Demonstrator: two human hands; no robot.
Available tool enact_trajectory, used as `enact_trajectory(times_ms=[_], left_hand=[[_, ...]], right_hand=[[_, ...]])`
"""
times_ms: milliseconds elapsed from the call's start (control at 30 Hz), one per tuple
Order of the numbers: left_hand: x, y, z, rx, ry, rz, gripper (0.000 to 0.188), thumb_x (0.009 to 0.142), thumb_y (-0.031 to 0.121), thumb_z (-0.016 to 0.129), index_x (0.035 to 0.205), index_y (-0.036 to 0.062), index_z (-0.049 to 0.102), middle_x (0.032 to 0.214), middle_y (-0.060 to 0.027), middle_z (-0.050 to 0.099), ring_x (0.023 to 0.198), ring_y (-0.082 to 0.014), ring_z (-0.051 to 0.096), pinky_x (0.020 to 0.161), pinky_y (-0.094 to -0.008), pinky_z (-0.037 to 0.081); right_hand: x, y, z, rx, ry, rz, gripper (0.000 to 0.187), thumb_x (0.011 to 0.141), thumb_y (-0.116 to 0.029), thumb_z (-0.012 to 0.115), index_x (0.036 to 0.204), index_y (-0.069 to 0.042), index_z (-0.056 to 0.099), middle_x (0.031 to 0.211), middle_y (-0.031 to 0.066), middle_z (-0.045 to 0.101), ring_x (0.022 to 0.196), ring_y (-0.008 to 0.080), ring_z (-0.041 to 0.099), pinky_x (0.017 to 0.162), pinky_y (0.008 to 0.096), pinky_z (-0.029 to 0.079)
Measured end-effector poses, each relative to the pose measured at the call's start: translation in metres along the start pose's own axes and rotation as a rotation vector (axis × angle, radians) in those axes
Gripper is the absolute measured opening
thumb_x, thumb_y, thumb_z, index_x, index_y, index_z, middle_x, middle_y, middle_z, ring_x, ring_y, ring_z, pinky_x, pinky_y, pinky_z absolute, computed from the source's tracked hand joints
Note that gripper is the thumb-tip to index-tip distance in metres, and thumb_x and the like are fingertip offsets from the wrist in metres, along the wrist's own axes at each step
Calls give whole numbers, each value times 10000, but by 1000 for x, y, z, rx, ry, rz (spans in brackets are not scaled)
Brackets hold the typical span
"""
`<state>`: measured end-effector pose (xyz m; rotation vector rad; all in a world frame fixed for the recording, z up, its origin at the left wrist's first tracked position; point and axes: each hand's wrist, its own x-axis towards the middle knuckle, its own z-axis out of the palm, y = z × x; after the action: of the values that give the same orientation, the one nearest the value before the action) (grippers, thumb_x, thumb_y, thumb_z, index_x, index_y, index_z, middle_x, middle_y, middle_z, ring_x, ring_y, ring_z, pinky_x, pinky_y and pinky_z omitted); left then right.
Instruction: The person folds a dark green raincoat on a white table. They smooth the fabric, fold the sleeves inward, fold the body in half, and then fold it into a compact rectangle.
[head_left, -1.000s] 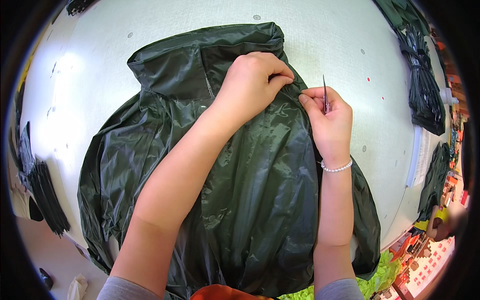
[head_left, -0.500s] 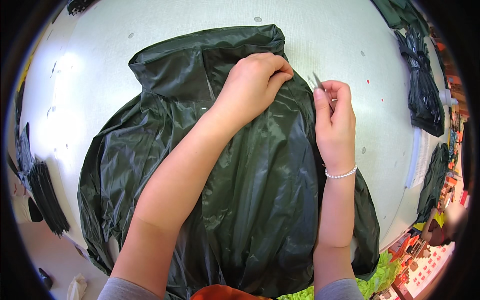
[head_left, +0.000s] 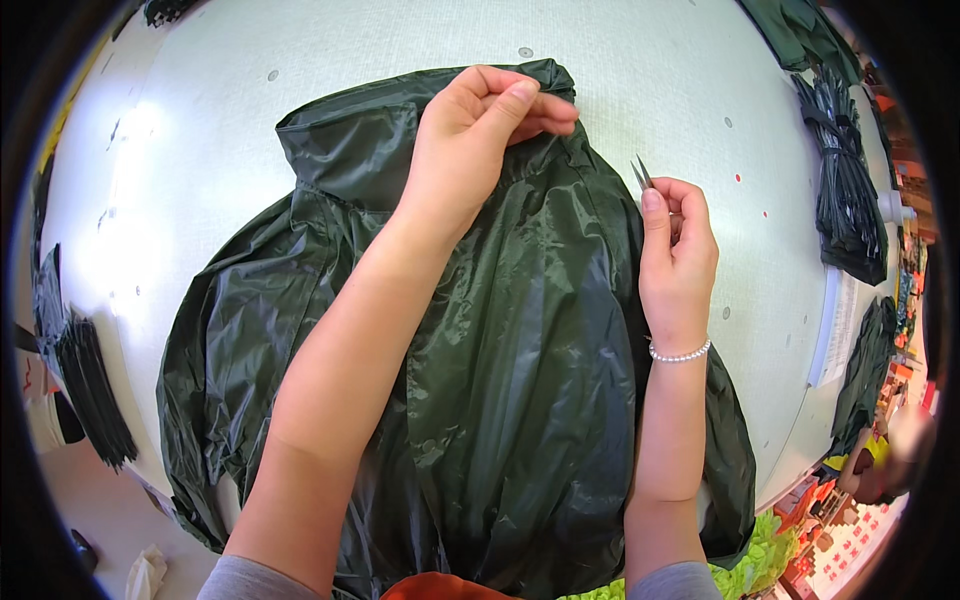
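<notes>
A dark green, shiny raincoat (head_left: 520, 380) lies spread out, its collar (head_left: 350, 150) at the far end and its sleeves at both sides. Over the collar's right part is my left hand (head_left: 475, 130), thumb tip pressed to the index finger, the other fingers stretched out. Whatever that pinch holds, if anything, is too small to make out. My right hand (head_left: 680, 250), with a beaded bracelet on its wrist, is closed around small thread snips (head_left: 642, 173). Their two pointed metal blades stick out past the fingers, slightly apart, beside the coat's right shoulder and not touching it.
The coat rests on a pale table (head_left: 640, 60). A tied bundle of dark strips (head_left: 838, 170) lies at the right edge, with dark green fabric (head_left: 800, 35) behind it. More dark strips (head_left: 92, 390) hang over the left edge. Further right, part of another person (head_left: 880, 470) shows.
My left hand has lifted off the collar's right edge and moved left and away from me, turning its thumb up. My right hand has dropped slightly toward me, still holding the snips.
</notes>
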<state>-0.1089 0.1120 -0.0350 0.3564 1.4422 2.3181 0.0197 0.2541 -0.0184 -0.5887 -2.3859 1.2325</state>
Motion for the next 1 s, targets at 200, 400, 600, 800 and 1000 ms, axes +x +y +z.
enact_trajectory(times_ms=[200,400,600,800,1000], left_hand=[[-2,0,-3,133,-64,-10,125,962,142,523,972,17,523,742,-37,581,705,-114,560,738,-264,476],[-5,3,3,292,-110,18,120,945,116,545,937,-3,535,706,-23,571,669,-83,524,664,-222,433],[-3,3,2,174,-119,11,129,952,132,536,956,3,528,725,-40,591,676,-100,548,682,-237,463],[-5,9,5,129,-105,-1,129,957,136,529,963,7,530,735,-43,598,691,-111,579,702,-251,496],[-4,9,0,114,-59,11,129,960,140,527,969,12,527,729,-31,577,688,-102,571,680,-246,505]], right_hand=[[0,3,1,3,15,-18,170,929,-147,589,995,8,560,834,72,603,742,123,567,654,252,474],[-5,-16,4,-193,71,-263,172,819,-101,700,938,-22,603,851,85,586,699,206,591,624,285,485],[-9,-12,19,-393,83,-307,170,798,-141,715,918,-51,635,809,77,563,646,248,575,576,332,451],[-5,-19,22,-465,67,-295,134,807,-158,703,875,-60,641,787,76,560,643,264,572,571,338,446],[-5,-21,22,-515,-5,-247,132,813,-153,694,867,-48,635,763,85,561,628,265,571,559,341,447]])
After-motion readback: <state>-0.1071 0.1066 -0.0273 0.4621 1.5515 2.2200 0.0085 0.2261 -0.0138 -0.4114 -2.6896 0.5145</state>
